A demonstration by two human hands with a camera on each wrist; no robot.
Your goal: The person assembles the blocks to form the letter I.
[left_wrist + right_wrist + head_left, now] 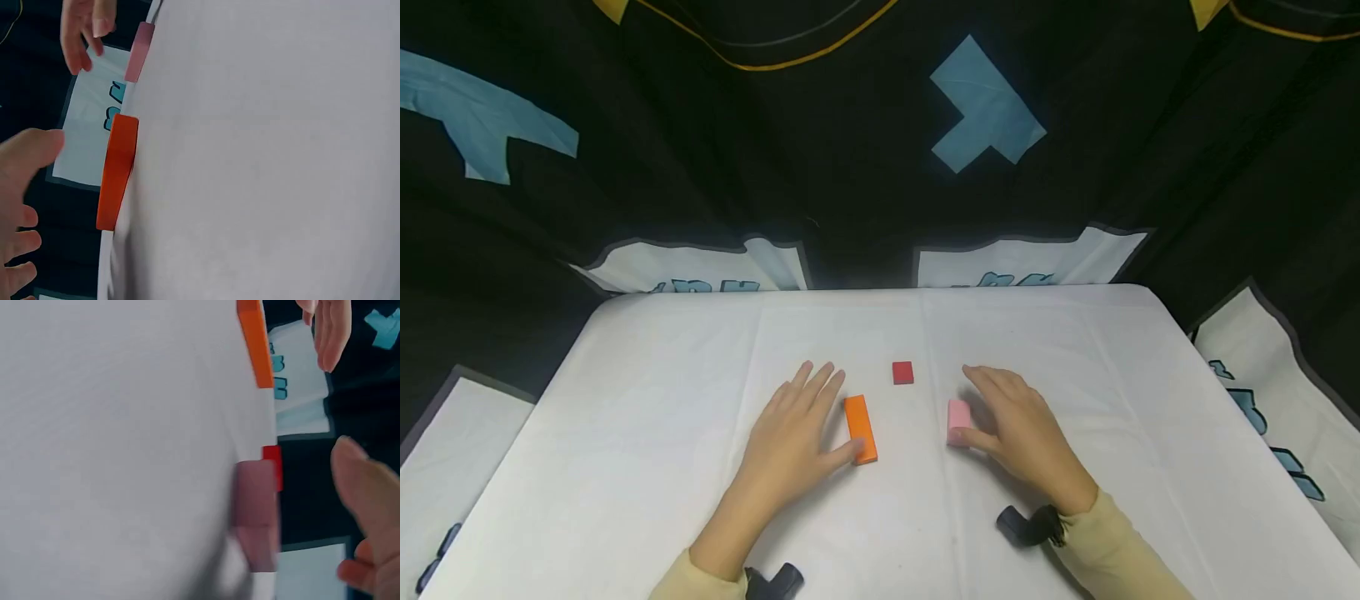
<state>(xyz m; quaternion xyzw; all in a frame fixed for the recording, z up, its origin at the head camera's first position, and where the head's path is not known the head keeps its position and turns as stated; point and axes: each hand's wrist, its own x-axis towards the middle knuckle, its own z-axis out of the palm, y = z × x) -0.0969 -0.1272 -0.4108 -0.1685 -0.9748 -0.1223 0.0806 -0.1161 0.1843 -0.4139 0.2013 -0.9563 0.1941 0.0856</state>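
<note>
An orange rectangular block [860, 421] lies on the white tabletop, just right of my left hand [793, 442]. The fingers of that hand are extended, and its thumb overlaps the block's near end in the head view. From the left wrist, a gap shows between thumb [39, 147] and orange block [117, 172]. My right hand [1018, 425] hovers beside a pink block [958, 417], its thumb passing over the near end in the head view. In the right wrist view the thumb stands apart from the pink block [255, 500]. Neither hand holds anything.
Farther back, between the two hands, sits a small red square block [902, 372]. A white cloth covers the table [647, 392]. Behind it hangs a dark curtain [850, 167] with blue and white shapes. Dark wrist cameras stick out from both wrists.
</note>
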